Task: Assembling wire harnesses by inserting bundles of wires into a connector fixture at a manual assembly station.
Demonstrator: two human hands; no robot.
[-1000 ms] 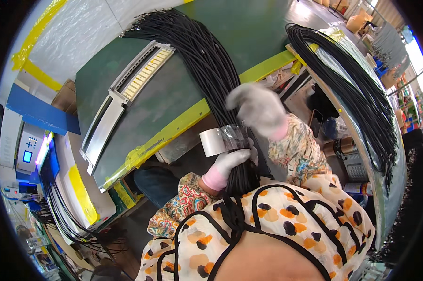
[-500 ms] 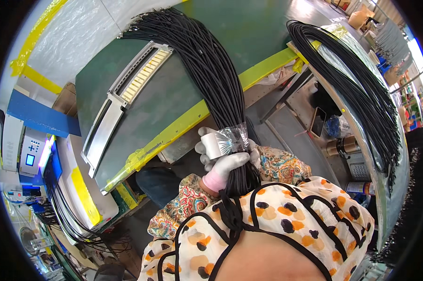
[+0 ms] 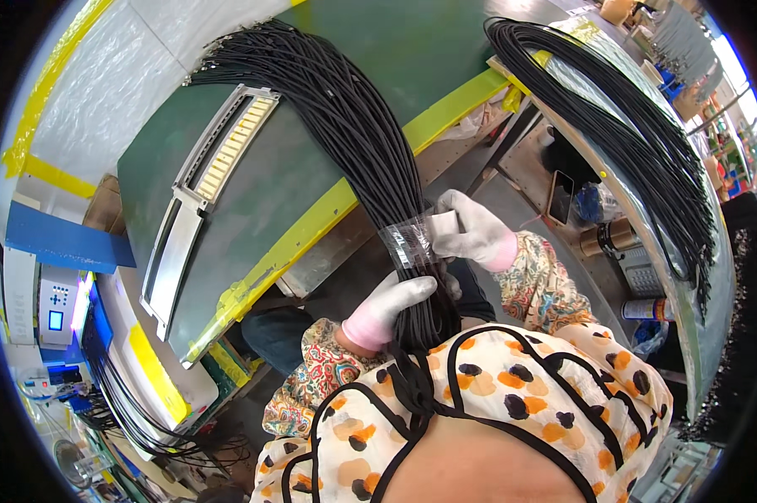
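Note:
A thick bundle of black cables (image 3: 357, 126) runs off the green table and down in front of my body. My left hand (image 3: 392, 303), in a white glove with a pink cuff, is closed round the bundle below a band of clear plastic film (image 3: 405, 245). At the bundle's right side, my gloved right hand (image 3: 479, 230) grips a small white roll of film (image 3: 443, 225) that touches the wrapped band. Part of the roll is hidden by my right fingers.
On the green table (image 3: 261, 201) lies a long metal frame with a yellowish slotted strip (image 3: 231, 151). Another black cable bundle (image 3: 647, 142) rests on the right-hand bench. A phone (image 3: 560, 197) and a can (image 3: 647, 309) sit beneath it. At left stands a device with a small lit screen (image 3: 55, 320).
My right hand and the roll have passed from the bundle's left to its right side. My left hand still holds the cables, slightly further left.

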